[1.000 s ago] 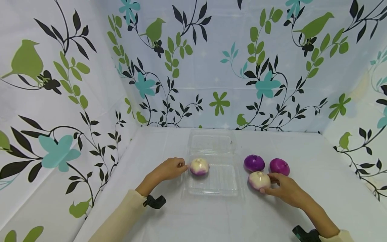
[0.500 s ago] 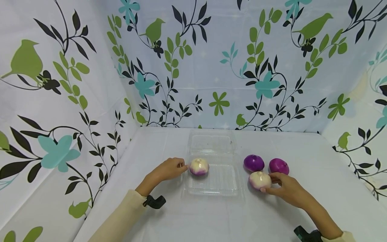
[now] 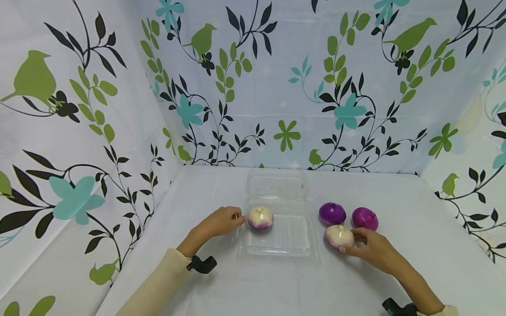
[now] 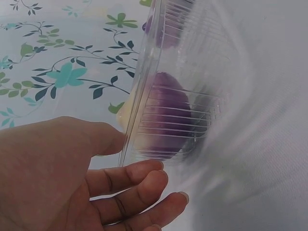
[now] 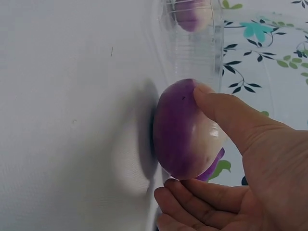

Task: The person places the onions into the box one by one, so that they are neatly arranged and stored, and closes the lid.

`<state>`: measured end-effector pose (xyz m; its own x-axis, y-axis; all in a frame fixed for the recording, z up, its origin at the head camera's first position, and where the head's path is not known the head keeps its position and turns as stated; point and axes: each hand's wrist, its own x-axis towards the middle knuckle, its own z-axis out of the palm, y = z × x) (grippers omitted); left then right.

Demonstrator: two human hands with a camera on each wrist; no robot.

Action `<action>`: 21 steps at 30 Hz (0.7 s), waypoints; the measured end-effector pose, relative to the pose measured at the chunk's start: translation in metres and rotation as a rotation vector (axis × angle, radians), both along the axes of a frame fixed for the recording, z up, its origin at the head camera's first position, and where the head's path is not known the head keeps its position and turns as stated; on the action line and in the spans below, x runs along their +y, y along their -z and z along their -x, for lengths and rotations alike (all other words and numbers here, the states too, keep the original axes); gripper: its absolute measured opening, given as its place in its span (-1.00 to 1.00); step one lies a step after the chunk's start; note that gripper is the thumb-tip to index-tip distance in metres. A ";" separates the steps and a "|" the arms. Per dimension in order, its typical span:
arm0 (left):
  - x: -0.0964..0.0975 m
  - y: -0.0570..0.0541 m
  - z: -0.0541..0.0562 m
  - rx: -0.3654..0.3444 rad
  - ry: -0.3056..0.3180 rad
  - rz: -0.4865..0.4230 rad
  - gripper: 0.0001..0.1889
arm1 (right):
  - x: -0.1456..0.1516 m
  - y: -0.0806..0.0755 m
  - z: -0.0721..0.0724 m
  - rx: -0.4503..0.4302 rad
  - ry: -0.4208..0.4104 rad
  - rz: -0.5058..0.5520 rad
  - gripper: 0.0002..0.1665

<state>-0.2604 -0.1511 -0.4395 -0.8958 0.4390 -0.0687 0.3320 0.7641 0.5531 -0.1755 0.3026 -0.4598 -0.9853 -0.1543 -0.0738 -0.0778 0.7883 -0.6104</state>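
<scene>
In the head view my left hand point(image 3: 222, 221) is at the left side of a clear plastic container point(image 3: 278, 250). The left wrist view has its thumb on the container's rim and fingertips by the outer wall, pinching the edge. Inside sits a glossy white-and-purple turnip point(image 3: 261, 218), white side up. To the right, my right hand point(image 3: 373, 250) holds a second white-and-purple turnip point(image 3: 339, 236) between thumb and fingers, low over the cloth. In the right wrist view its thumb presses on this turnip point(image 5: 180, 130), fingertips at its opposite side.
Right behind the held turnip lie a dark purple onion-shaped vegetable point(image 3: 332, 213) and a magenta one point(image 3: 365, 218). The container's lid point(image 3: 276, 186) lies folded open towards the back. White cloth point(image 3: 253, 289) covers the table; a patterned curtain point(image 3: 284, 79) rises behind.
</scene>
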 end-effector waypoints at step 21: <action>0.000 -0.001 -0.001 -0.007 0.007 -0.005 -0.71 | -0.005 0.007 -0.001 0.023 0.003 -0.007 0.06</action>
<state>-0.2597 -0.1514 -0.4387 -0.8922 0.4456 -0.0727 0.3337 0.7592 0.5588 -0.1747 0.2974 -0.4664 -0.9872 -0.1510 -0.0521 -0.0894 0.7930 -0.6027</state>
